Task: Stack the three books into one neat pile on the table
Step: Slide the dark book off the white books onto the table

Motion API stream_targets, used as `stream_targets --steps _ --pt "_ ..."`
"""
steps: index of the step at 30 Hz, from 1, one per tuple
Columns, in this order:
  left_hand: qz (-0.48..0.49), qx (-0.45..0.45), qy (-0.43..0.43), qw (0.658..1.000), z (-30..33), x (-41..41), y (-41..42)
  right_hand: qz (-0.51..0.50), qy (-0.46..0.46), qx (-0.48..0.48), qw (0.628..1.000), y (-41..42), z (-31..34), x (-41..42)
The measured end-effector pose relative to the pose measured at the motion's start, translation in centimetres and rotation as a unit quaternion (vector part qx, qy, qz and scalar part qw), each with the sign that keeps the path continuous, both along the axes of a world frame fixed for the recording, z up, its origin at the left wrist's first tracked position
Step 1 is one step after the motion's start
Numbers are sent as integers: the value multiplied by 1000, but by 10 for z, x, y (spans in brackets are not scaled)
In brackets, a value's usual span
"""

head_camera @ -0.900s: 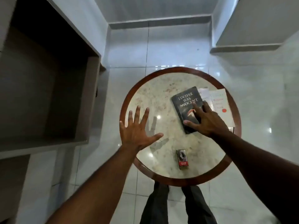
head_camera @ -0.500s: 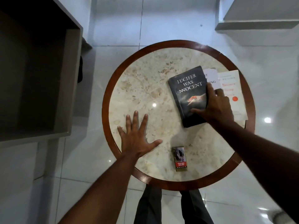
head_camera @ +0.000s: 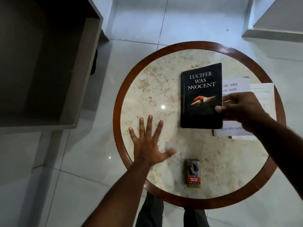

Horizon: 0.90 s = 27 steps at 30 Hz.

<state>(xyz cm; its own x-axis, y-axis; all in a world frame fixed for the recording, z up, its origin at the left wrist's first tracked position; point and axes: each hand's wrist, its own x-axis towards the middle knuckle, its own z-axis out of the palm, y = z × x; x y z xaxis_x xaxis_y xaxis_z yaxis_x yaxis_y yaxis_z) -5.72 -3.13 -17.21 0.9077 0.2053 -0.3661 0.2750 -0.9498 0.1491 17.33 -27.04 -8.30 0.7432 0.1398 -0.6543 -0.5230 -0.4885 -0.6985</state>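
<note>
A black book point(head_camera: 201, 95) titled "Lucifer Was Innocent" lies face up on the round marble table point(head_camera: 147, 89). Its right edge overlaps a white book point(head_camera: 236, 86), and a second white book point(head_camera: 262, 90) lies further right under that one. My right hand point(head_camera: 237, 106) pinches the black book's right edge, thumb on the cover, and hides much of both white books. My left hand point(head_camera: 150, 143) rests flat on the marble at the table's left front, fingers spread, holding nothing.
A small cigarette pack point(head_camera: 193, 173) lies near the table's front edge. The table has a brown wooden rim point(head_camera: 117, 102). A dark open cabinet point(head_camera: 45, 63) stands to the left on the white tiled floor. My legs show below the table.
The black book has turned from slanted to nearly straight. My right hand slid off its cover to grip its right edge. The camera came closer; my left hand stayed flat.
</note>
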Motion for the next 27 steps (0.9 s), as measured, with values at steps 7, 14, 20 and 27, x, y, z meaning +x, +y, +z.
stream_targets --steps 7,14,20,27 --pt "10 -3 -17 1000 -3 0 1 -9 -14 21 1000 89 -13 13" --pt "14 2 -32 999 -8 0 2 40 -47 -77 995 126 -44 20" --pt "8 4 -33 999 -10 -1 2 107 -126 -171 971 127 -44 18" --pt "5 -1 -44 999 -13 -4 0 38 -176 -224 958 78 -24 5"
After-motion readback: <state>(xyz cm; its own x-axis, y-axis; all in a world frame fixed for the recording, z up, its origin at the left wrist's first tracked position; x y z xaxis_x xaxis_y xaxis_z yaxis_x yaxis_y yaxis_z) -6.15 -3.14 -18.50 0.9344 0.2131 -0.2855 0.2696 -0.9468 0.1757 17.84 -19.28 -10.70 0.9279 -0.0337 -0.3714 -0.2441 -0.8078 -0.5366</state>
